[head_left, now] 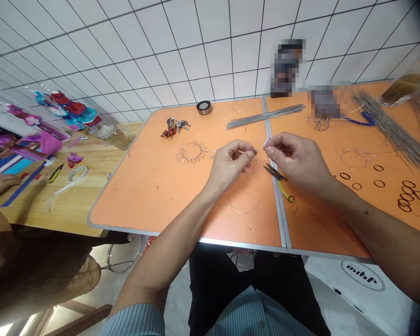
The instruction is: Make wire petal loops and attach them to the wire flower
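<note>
My left hand [233, 162] is closed in a pinch on a thin wire [260, 156] above the orange table. Facing it, my right hand [294, 156] has thumb and forefinger pressed together close to the wire's other side; whether it grips the wire I cannot make out. Pliers with dark jaws and yellow handles [273, 171] lie under my right hand, across the table's seam. Left of my left hand rests a flower-shaped wire piece [191, 152] with looped edges. A curved loose wire [244, 212] lies nearer to me.
A bundle of straight wires [264, 116] and a tape roll [204, 108] lie toward the tiled wall. Dark rings [379, 184] and more wires [399, 133] are at right. A co-worker's hand [2, 184] is over the wooden table [91, 205] at left.
</note>
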A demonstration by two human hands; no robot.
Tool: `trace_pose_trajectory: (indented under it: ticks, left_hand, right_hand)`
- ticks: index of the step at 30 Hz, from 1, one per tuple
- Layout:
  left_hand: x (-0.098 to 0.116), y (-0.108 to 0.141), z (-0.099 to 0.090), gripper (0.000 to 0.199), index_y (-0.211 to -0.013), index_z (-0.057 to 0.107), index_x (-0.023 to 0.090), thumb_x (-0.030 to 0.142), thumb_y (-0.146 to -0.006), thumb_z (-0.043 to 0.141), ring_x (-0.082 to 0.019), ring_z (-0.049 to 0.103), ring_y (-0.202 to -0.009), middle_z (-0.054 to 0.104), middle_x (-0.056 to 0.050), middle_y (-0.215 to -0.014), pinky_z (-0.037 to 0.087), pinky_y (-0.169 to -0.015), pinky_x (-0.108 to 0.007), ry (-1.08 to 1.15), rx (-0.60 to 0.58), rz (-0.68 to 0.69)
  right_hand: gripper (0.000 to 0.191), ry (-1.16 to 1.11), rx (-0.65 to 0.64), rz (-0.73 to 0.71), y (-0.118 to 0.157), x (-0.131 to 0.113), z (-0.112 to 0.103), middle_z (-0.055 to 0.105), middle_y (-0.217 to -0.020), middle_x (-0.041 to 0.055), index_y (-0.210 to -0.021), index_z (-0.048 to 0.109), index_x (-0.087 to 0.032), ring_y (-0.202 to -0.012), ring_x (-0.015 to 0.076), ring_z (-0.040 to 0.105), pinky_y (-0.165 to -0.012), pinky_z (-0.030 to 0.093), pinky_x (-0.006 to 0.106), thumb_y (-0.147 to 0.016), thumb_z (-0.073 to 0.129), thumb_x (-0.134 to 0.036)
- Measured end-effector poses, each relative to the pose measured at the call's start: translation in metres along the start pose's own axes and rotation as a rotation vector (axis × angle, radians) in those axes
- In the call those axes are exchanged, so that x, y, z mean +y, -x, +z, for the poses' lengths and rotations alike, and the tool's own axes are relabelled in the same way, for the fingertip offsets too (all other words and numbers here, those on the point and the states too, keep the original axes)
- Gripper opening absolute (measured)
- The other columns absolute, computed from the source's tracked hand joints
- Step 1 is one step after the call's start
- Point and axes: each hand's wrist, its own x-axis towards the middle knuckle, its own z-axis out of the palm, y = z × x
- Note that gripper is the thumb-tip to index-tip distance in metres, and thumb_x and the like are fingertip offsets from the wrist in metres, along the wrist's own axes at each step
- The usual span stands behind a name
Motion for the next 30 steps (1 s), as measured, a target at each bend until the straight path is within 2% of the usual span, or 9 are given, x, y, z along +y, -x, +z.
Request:
trace_pose_trajectory:
  ticks: [6, 11, 15, 21, 25, 30]
  left_hand:
    - [-0.001, -0.003, 0.0, 0.008, -0.089, 0.073, 0.021, 0.026, -0.093, 0.077, -0.009, 0.063, -0.066, 0.078, -0.002, -0.089, 0.053, -0.058, -0.022, 0.064, 0.099, 0.013]
    - [-0.004, -0.004, 0.0, 0.011, -0.09, 0.072, 0.021, 0.029, -0.096, 0.076, -0.009, 0.062, -0.066, 0.079, -0.003, -0.093, 0.054, -0.059, -0.023, 0.106, 0.118, 0.021]
    - [-0.003, -0.003, 0.001, 0.011, -0.09, 0.071, 0.021, 0.028, -0.097, 0.076, -0.009, 0.062, -0.065, 0.08, -0.003, -0.095, 0.054, -0.06, -0.023, 0.108, 0.083, -0.001]
    - [0.001, -0.001, 0.003, 0.01, -0.089, 0.07, 0.02, 0.025, -0.097, 0.073, -0.008, 0.062, -0.064, 0.078, -0.002, -0.091, 0.051, -0.058, -0.021, 0.107, 0.087, -0.014]
    - [0.003, 0.0, 0.004, 0.007, -0.09, 0.07, 0.02, 0.023, -0.096, 0.071, -0.007, 0.06, -0.063, 0.077, -0.001, -0.089, 0.05, -0.057, -0.02, 0.077, 0.076, 0.004]
    - [0.0, 0.001, 0.005, 0.006, -0.089, 0.071, 0.02, 0.021, -0.095, 0.071, -0.008, 0.059, -0.066, 0.074, 0.0, -0.086, 0.049, -0.058, -0.022, -0.005, 0.083, 0.119]
  right_hand:
    - [0.046, -0.196, -0.042, 0.067, -0.002, 0.0, 0.002, 0.077, -0.106, 0.0099, -0.104, 0.075, -0.021, -0.086, 0.0171, 0.068, -0.082, 0.058, 0.033, -0.104, 0.069, -0.067]
    - [0.032, -0.172, -0.079, 0.055, 0.002, 0.001, 0.011, 0.078, -0.108, 0.0077, -0.112, 0.077, -0.022, -0.094, 0.0189, 0.071, -0.088, 0.059, 0.034, -0.093, 0.084, -0.047]
    - [0.02, -0.122, -0.07, 0.02, 0.004, 0.004, 0.015, 0.08, -0.106, 0.0064, -0.104, 0.078, -0.023, -0.096, 0.0194, 0.073, -0.086, 0.057, 0.034, -0.099, 0.075, -0.042]
    - [0.024, -0.134, 0.021, 0.013, 0.0, 0.015, 0.013, 0.076, -0.094, 0.0058, -0.102, 0.075, -0.021, -0.082, 0.0161, 0.068, -0.07, 0.052, 0.029, -0.102, 0.075, -0.045]
    - [0.026, -0.237, 0.101, -0.004, -0.002, 0.014, 0.014, 0.077, -0.098, 0.0074, -0.101, 0.072, -0.019, -0.08, 0.0144, 0.071, -0.07, 0.058, 0.027, -0.1, 0.081, -0.043]
    - [0.026, -0.38, 0.106, 0.01, -0.003, 0.003, 0.013, 0.077, -0.094, 0.0077, -0.095, 0.071, -0.018, -0.076, 0.0128, 0.07, -0.071, 0.062, 0.027, -0.096, 0.087, -0.038]
